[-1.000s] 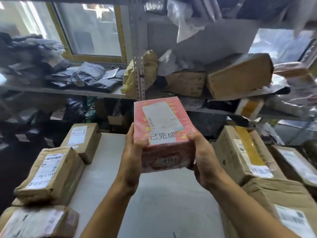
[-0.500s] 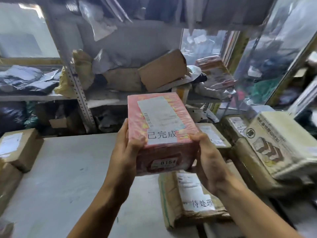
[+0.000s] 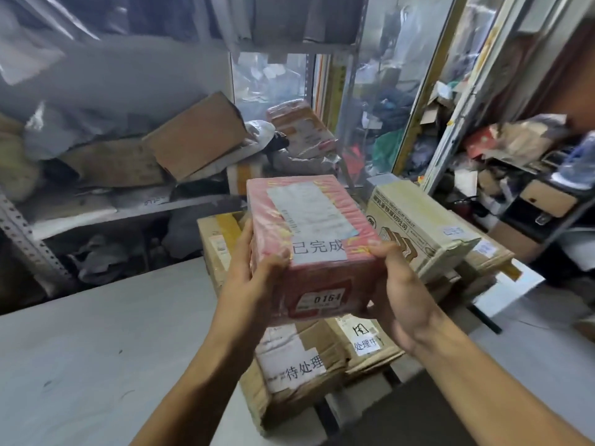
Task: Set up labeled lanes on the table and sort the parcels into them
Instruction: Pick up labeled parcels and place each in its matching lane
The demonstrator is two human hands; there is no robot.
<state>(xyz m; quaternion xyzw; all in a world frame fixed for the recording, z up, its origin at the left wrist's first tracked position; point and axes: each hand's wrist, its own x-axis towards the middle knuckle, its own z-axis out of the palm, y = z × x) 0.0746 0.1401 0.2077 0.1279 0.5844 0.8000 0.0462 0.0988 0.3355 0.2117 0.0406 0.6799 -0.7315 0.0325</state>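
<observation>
Both hands, left hand and right hand, clamped round pink parcel labelled "已完成", "0164".

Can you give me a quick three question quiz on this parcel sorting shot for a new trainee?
1. True or false: both the left hand and the right hand hold the pink parcel.
2. Which number is on the pink parcel's front sticker? A 0164, B 2750, C 9931.
3. Fill in: the brown box marked 待处理 lies ____ the pink parcel in the picture.

Key: 1 true. 2 A. 3 below.
</observation>
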